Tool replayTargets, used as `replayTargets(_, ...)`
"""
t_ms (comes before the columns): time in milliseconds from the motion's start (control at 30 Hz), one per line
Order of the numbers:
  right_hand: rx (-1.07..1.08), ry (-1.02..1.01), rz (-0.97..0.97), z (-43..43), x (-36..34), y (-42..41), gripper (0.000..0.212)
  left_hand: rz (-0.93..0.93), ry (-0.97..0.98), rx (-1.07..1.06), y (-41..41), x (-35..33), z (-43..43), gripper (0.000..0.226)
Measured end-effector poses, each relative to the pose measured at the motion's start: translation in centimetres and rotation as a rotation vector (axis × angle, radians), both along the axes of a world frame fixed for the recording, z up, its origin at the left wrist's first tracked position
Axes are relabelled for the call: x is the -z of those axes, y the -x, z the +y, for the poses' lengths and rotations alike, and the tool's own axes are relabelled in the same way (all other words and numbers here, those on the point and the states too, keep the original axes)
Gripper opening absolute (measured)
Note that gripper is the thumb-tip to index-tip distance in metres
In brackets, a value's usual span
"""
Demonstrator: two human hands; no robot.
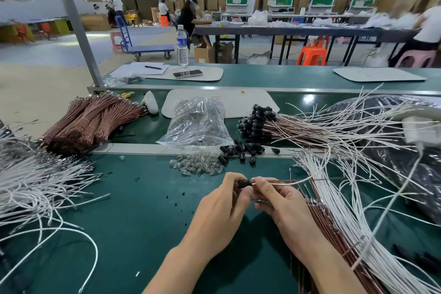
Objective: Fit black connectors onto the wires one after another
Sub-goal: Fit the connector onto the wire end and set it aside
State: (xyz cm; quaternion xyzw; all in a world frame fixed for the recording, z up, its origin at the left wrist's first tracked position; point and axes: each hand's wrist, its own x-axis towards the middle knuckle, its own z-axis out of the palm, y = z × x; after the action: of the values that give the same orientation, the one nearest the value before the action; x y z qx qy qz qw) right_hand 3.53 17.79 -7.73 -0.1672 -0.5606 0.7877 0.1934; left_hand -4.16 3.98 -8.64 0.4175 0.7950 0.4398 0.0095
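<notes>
A single black connector (pixel 245 183) is held over the near middle of the green bench (pixel 143 203), pinched between the thumb and curled fingers of the left hand (pixel 222 203). Most of its body is covered by those fingers. A thin pale wire (pixel 286 182) is clamped between the thumb and forefinger of the right hand (pixel 281 200), just right of the connector, and trails off to the right. Whether its tip has entered the connector cannot be told, as the joint is hidden.

Just beyond the hands lie loose black connectors (pixel 238 150) and small clear bulbs (pixel 198 166), beside a crumpled plastic bag (pixel 198 122) whose contents are hard to make out. Fitted wires (pixel 260 122) are heaped farther right. White and brown wires (pixel 346 222) fan along the near right, cut off by the edge; tied brown bundles (pixel 95 119) lie far left. At the right edge a white object is blurred beyond recognition.
</notes>
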Motion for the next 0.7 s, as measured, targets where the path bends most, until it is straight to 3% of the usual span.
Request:
replayTargets(100, 0.019, -0.019, 0.009, -0.2, -0.2, -0.2, 0.033, -0.018, -0.072, -0.017, 0.1, 0.0, 0.1, 0.023)
replayTargets(333, 0.204, 0.143, 0.083, 0.5, -2.5, -0.7, 0.022, -0.199, -0.451, -0.233, 0.7, -1.0, 0.0, 0.027)
replayTargets(533, 0.256, -0.128, 0.126, 2.6, -6.9, -1.8, 0.020, -0.333, -0.573, -0.218, 2.5, -3.7, 0.4, 0.029)
replayTargets(700, 0.227, -0.255, 0.241, 7.1, -13.7, -1.1, 0.019, -0.169, -0.591, -0.130, 4.6, -10.6, 4.9, 0.023)
